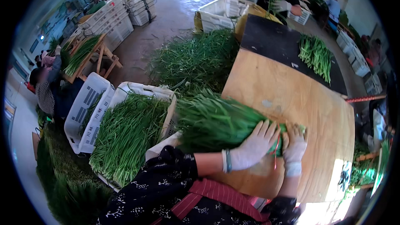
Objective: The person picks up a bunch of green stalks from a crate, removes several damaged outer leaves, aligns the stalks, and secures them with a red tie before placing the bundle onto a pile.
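Across the wooden tabletop [321, 112] lies a bundle of garlic chives [216, 121], its loose leaves pointing left and slightly blurred. A thin red tie [276, 152] goes round its stem end, with a loose tail hanging down. My left hand [256, 146], in a white glove, rests over the bundle just left of the tie, fingers spread. My right hand [295, 146], gloved too, lies flat over the stem end to the right of the tie. The bundle's underside is hidden. Another bunch of greens [316, 58] lies on the black far part of the table.
Left of the table stands a white crate [171, 118] full of cut greens, beside a tilted crate [81, 118]. A heap of greens [196, 58] covers the floor beyond. Across the table a gloved person [281, 4] handles greens; another person [48, 87] is at far left.
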`<state>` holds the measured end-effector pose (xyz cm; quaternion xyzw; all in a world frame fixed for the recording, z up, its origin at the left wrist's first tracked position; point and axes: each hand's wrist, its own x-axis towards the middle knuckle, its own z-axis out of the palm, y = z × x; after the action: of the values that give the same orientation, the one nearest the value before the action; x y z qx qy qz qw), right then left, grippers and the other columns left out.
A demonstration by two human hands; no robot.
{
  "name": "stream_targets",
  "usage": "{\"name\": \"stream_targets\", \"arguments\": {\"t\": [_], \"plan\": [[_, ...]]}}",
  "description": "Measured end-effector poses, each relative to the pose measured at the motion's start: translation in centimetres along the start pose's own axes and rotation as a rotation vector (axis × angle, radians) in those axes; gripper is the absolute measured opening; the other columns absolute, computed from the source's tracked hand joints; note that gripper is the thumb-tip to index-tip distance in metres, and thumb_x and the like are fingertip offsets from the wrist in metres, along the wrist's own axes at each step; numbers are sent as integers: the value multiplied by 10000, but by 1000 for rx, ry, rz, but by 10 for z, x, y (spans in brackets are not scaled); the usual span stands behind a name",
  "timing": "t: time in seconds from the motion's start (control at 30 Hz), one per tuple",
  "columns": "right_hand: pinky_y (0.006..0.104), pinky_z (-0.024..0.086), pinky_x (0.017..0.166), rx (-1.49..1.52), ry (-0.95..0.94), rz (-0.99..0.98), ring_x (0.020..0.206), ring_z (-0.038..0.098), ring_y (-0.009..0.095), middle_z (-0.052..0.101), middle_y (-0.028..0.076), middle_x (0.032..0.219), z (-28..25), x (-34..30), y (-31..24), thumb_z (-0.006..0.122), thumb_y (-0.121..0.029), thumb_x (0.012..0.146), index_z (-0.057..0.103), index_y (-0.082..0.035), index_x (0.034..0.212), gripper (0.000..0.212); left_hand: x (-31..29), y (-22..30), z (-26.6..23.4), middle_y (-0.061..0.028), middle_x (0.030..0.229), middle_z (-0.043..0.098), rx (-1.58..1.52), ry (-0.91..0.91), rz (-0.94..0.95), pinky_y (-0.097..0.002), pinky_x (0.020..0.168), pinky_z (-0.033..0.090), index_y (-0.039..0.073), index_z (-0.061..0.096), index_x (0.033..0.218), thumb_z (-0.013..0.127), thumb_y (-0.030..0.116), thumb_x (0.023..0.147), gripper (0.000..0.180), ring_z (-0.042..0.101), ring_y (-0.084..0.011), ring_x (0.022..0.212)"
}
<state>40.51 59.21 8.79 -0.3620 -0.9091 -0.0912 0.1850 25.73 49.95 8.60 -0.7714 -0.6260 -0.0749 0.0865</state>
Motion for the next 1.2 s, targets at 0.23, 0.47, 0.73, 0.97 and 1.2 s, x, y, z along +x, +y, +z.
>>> {"name": "stream_targets", "arguments": {"t": [0.23, 0.47, 0.73, 0.97, 1.2], "plan": [[448, 276, 1009, 277, -157, 184, 1036, 543, 252, 594, 91, 1100, 16, 42, 5, 445, -367, 874, 594, -102, 1083, 370, 32, -30, -3, -209, 1282, 379, -171, -112, -45, -476, 1023, 239, -26, 308, 1310, 705, 525, 569, 1005, 344, -370, 1202], [439, 260, 1015, 165, 82, 121, 1067, 524, 275, 599, 90, 1086, 34, 29, 5, 450, -318, 882, 607, -136, 1083, 313, 27, -25, 11, -215, 1313, 343, -40, -23, -33, -466, 1035, 219, -23, 269, 1328, 683, 570, 577, 1043, 315, -378, 1227], [466, 209, 1038, -67, 174, -93, 1085, 520, 292, 607, 70, 1092, 0, 63, 21, 442, -410, 874, 598, -147, 1108, 385, -6, -23, -31, -220, 1389, 237, -375, 256, -37, -498, 1044, 179, 42, 257, 1363, 645, 489, 687, 898, 204, -391, 1284], [372, 415, 869, 236, -545, 63, 918, 595, 318, 623, 182, 967, 9, 98, 17, 431, -551, 839, 587, -80, 1097, 559, -71, 36, 43, -100, 1137, 510, -1767, -383, -268, -348, 889, 399, 34, 434, 1218, 580, 261, 827, 476, 486, -221, 1043], [348, 413, 860, 574, -866, 80, 978, 570, 284, 614, 192, 1026, 40, 121, 25, 447, -661, 776, 573, -34, 1112, 722, -15, 20, 92, -24, 1040, 515, -2682, -343, -719, -298, 884, 419, 119, 486, 1118, 592, 314, 842, 354, 491, -142, 974]]}}
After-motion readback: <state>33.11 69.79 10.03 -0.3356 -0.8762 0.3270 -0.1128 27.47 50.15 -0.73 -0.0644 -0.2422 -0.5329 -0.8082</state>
